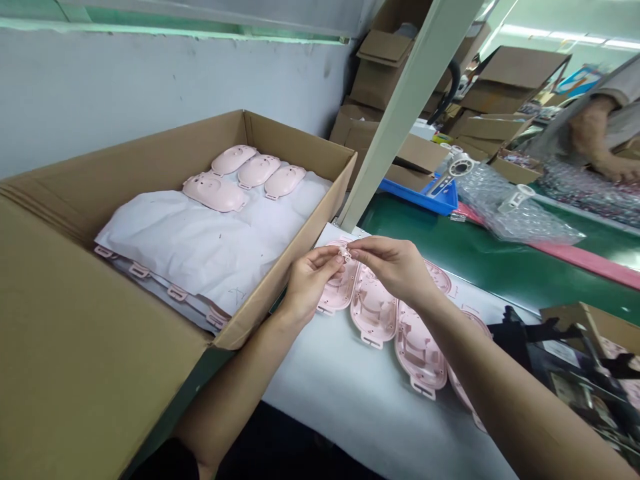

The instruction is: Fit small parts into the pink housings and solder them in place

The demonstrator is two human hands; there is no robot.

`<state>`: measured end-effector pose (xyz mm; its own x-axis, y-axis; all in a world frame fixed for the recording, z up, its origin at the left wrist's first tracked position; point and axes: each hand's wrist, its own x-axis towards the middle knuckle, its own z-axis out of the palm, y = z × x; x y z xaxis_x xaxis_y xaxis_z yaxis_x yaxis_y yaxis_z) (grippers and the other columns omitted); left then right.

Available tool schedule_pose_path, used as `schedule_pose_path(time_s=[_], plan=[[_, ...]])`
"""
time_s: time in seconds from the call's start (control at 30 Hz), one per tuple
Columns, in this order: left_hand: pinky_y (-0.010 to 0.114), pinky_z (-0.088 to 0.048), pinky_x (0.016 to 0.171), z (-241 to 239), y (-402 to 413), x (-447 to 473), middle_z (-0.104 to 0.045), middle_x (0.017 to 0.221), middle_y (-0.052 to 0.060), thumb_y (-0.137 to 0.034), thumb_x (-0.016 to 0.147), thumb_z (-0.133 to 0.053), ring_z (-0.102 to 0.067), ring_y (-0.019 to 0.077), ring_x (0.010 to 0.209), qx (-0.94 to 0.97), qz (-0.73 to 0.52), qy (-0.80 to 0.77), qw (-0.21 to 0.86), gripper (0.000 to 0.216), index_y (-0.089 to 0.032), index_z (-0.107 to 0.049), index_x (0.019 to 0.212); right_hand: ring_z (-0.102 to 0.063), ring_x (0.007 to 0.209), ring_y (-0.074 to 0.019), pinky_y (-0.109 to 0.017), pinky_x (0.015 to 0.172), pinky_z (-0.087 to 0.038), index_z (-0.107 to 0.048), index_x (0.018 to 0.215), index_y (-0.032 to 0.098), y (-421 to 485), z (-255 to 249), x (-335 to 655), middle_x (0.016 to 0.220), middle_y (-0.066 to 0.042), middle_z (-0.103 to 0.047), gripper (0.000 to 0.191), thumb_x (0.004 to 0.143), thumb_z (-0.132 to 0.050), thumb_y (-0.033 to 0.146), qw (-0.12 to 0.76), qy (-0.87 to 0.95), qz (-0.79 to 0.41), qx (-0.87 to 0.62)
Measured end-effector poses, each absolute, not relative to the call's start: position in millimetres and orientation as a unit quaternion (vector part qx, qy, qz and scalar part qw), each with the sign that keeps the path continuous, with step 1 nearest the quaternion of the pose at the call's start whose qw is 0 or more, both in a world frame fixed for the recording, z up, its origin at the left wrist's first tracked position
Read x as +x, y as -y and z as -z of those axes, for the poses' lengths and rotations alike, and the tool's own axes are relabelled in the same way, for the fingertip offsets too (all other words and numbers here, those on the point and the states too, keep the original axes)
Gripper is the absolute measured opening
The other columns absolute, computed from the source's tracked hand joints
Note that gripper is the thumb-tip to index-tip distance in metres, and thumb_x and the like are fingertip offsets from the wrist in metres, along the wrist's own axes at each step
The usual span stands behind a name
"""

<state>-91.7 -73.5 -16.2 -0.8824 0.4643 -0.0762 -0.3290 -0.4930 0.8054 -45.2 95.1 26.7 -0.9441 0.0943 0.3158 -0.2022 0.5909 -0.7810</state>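
Between the fingertips of both hands is a small pale pink plastic part (345,253); its exact shape is too small to make out. My left hand (311,280) pinches it from the left, and my right hand (393,263) pinches it from the right. Below them, a row of pink plastic shell halves (374,310) lies hollow side up on the white work surface (320,373). Each shell has ribs inside and a slotted tab at its near end. My right hand and forearm hide parts of several shells.
At left stands an open cardboard box (285,267) with pink shells (215,192) on white sheeting (200,233). A post (405,107) rises behind the hands. Beyond lie a green conveyor belt (400,227), a blue tray (440,200) and a co-worker's hand (617,167). Black fixture (560,360) at right.
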Motion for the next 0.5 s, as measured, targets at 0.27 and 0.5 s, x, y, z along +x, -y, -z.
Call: schedule_pose_path(time_s=[0.27,0.5], plan=[[0.023,-0.055,0.074,8.1,74.3,-87.4,-0.073,0.089,0.002,-0.028,0.06,-0.095,-0.067,0.0124,0.08,0.122,-0.838,-0.476,0.237,0.047,-0.019,-0.074,0.101,-0.074,0.089,-0.0155,-0.026,0.081,-0.057,-0.077,0.101,0.025,-96.1,-34.0,-31.9,0.097,0.0,-0.078,0.013,0.096,-0.065,0.023,0.253,0.905,-0.302,0.16],[0.024,-0.054,0.071,7.3,68.2,-82.5,-0.071,0.077,0.0,-0.025,0.063,-0.093,-0.065,0.0126,0.072,0.161,-0.807,-0.542,0.169,0.036,-0.017,-0.076,0.095,-0.074,0.088,-0.016,-0.027,0.081,-0.058,-0.076,0.101,0.025,-99.6,-36.8,-27.5,0.097,-0.001,-0.078,0.015,0.099,-0.062,0.025,0.27,0.909,-0.263,0.176]])
